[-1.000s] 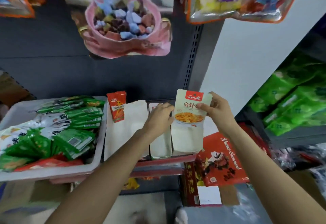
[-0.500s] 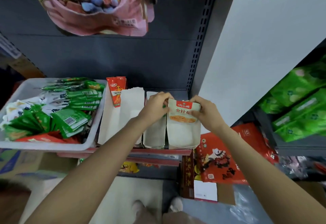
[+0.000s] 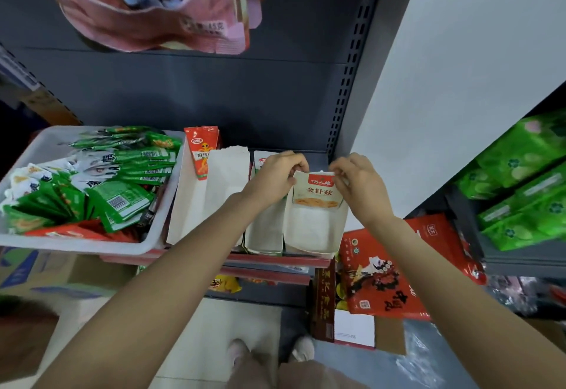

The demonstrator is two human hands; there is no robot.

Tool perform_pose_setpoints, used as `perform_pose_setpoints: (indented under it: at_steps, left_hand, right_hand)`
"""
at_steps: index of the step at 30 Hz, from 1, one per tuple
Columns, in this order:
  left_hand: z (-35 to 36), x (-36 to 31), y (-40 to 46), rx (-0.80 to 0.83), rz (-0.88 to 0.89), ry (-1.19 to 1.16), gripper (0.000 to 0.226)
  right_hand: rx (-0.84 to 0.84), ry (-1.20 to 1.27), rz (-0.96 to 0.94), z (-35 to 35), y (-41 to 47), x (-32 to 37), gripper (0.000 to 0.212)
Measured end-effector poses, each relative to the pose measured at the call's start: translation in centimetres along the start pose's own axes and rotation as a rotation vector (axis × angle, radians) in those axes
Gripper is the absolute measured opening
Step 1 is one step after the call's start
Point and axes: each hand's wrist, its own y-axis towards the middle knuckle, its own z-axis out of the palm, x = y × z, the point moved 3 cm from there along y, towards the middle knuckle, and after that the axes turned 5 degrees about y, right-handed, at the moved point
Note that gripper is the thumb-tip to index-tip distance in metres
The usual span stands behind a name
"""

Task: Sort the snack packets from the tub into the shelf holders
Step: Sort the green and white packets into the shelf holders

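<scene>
**Cream packet held at the mouth of the right-hand holder**

I see both hands on one snack packet [image 3: 317, 190]: a cream-white pouch with a red band across its top, dark characters beneath that, and a picture of orange-yellow strands below. It stands upright with its lower part down inside the rightmost holder [image 3: 312, 229] on the shelf. My left hand [image 3: 275, 178] pinches the packet's upper left corner with curled fingers; my right hand [image 3: 360, 188] pinches the upper right corner the same way.

I count three white holders side by side on the shelf edge: a wide one on the left [image 3: 211, 195], a narrow middle one [image 3: 265, 229] partly hidden under my left wrist, and the right one taking the packet. A single red-and-orange packet [image 3: 202, 152] stands upright at the back left of the wide holder. The top of another packet shows at the back of the middle holder, just behind my left knuckles.

The white tub [image 3: 92, 246] sits just left of the holders, touching or nearly touching the wide one, heaped with many green, white and red packets [image 3: 122, 198]; too many overlap to count.

The right holder's outer wall lies close to the grey perforated upright [image 3: 352, 60] and the white panel [image 3: 459, 97]. Inside that holder, the floor in front of the packet is bare. The wide holder has open room in front of its single packet.
</scene>
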Motion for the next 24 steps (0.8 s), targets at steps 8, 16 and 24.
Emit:
perform_pose_setpoints:
  at_steps: [8, 16, 24]
  left_hand:
    - [0.1, 0.0, -0.4, -0.021, -0.025, -0.015, 0.025]
    - [0.0, -0.7, -1.0, -0.042, -0.075, 0.022, 0.024]
    - [-0.4, -0.8, -0.9, -0.011, -0.082, 0.093, 0.029]
  right_hand:
    - [0.14, -0.021, 0.055, 0.3, 1.1, -0.5, 0.017]
    - [0.231, -0.006, 0.101, 0.5, 1.4, -0.1, 0.016]
    - [0.175, 0.061, 0.209, 1.1, 1.3, 0.3, 0.013]
